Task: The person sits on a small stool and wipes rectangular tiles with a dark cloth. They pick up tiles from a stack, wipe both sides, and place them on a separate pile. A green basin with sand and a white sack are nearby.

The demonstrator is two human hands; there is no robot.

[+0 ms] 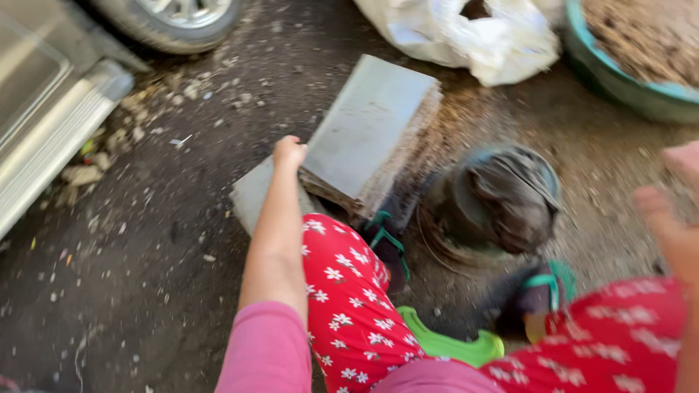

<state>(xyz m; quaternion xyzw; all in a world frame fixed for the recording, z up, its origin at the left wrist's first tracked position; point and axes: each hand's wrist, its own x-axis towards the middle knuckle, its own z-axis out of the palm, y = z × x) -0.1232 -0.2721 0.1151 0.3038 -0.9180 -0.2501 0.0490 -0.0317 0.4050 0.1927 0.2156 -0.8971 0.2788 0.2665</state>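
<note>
My left hand [289, 153] reaches forward, fingers curled on the near left edge of a stack of flat grey slabs [371, 124] lying tilted on the dirt. Another grey slab [253, 195] lies under it. My right hand [673, 215] is raised at the right edge, blurred, fingers apart, with nothing in it. A dark round pot [499, 198] stands on the ground between my feet. I sit in red flowered trousers [342, 291] with pink sleeves.
A white sack [473, 33] lies at the back. A teal basin [619, 80] holding brown soil is at the top right. A car tyre [175, 18] and metal sill [51, 124] are at the left. Green sandals [386, 240] are on my feet.
</note>
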